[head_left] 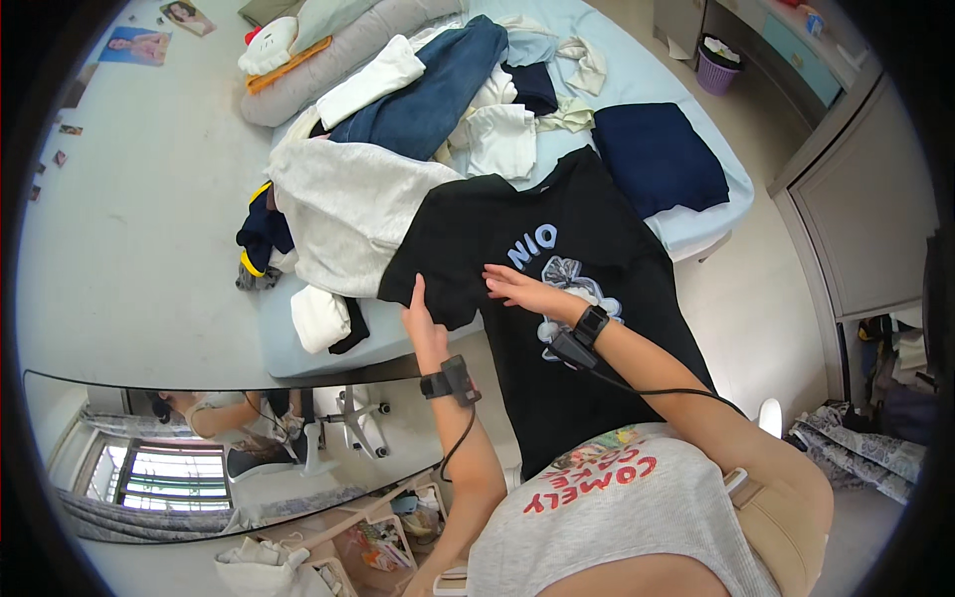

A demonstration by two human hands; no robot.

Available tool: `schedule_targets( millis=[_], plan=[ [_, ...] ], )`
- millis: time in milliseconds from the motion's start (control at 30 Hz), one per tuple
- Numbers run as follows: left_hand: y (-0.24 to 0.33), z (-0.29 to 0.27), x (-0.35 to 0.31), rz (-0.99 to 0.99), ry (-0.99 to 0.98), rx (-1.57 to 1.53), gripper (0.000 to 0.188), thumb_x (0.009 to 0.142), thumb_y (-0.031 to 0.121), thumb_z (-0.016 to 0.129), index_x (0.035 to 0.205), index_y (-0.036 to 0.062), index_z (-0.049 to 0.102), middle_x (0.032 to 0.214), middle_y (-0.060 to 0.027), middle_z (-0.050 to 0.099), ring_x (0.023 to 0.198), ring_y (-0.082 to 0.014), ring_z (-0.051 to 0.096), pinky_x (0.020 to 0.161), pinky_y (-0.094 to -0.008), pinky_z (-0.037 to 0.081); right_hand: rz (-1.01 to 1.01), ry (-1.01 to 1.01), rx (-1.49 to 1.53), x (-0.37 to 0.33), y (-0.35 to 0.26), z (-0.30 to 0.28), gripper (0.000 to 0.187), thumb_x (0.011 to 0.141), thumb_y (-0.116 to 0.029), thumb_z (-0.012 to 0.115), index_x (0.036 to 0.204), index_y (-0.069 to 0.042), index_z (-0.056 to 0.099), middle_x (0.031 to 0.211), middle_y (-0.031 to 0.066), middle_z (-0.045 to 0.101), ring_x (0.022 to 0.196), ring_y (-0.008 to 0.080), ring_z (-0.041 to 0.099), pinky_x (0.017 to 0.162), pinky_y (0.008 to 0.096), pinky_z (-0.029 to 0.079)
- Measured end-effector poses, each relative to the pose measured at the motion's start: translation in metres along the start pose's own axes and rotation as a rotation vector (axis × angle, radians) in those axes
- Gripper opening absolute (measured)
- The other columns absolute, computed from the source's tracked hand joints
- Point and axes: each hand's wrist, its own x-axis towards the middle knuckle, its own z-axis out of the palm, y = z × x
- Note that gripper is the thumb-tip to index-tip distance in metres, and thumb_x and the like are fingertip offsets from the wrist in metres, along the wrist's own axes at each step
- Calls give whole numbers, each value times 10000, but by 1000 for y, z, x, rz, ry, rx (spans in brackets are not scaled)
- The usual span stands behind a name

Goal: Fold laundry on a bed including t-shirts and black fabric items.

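A black T-shirt (587, 214) with a pale blue print on its chest is spread over the bed's near edge, its lower part hanging down toward me. My left hand (422, 320) is at the shirt's left sleeve, thumb on top of the cloth and the other fingers mostly hidden, closed on the sleeve edge. Over the chest of the shirt, just left of the print, my right hand (522, 291) has its fingers stretched out and apart, holding nothing. Whether its fingertips touch the cloth I cannot tell.
On the bed (686, 234) lie a light grey garment (348, 204), blue jeans (428, 99), a folded navy garment (662, 159) and a rolled white one (320, 318). A long mirror (368, 418) is at left, a wardrobe (860, 199) at right. A purple bin (716, 72) stands beyond.
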Motion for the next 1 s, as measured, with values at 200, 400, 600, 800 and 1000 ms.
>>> schedule_targets(
  millis=[200, 400, 600, 800, 1000],
  plan=[
    [16, 25, -43, 882, -157, 727, 362, 890, 156, 586, 1153, -83, 520, 1118, -171, 573, 1014, -250, 568, 880, -328, 433, 35, -57, 90, 1, 2, -2, 741, 920, -579, 372, 1464, -129, 145, 1448, 132, 304, 1282, 256, 380, 1015, 405, 325],
    [-39, 46, -74, 913, -607, 1076, 556, 730, -6, 570, 1261, 153, 530, 1262, -146, 476, 1096, -337, 514, 907, -393, 434, 26, 226, 454, -11, -49, -43, 791, 885, -677, 282, 1365, -54, 371, 1379, 110, 379, 1287, 220, 324, 1040, 392, 297],
    [-88, 35, -64, 1010, -605, 1305, 488, 759, 150, 650, 1234, 138, 538, 1267, -112, 486, 1052, -287, 498, 834, -394, 419, -4, 252, 20, -2, -47, -64, 673, 810, -382, 686, 1295, 19, 446, 1267, 160, 496, 1184, 232, 456, 1009, 313, 337],
    [-106, 11, -60, 993, -590, 1411, 488, 752, 148, 660, 1224, 130, 536, 1238, -115, 491, 1091, -294, 467, 883, -419, 390, -146, 381, -293, 45, -42, -69, 763, 730, -489, 723, 1227, 48, 504, 1246, 215, 519, 1177, 280, 495, 986, 337, 385],
    [-108, 12, -63, 977, -167, 1032, 427, 794, 219, 682, 1137, 17, 525, 1136, -163, 511, 1067, -315, 473, 900, -428, 378, -317, 707, -538, 73, -60, -50, 603, 677, -498, 748, 1003, -9, 613, 922, 144, 654, 864, 246, 634, 761, 318, 489]
  ],
)
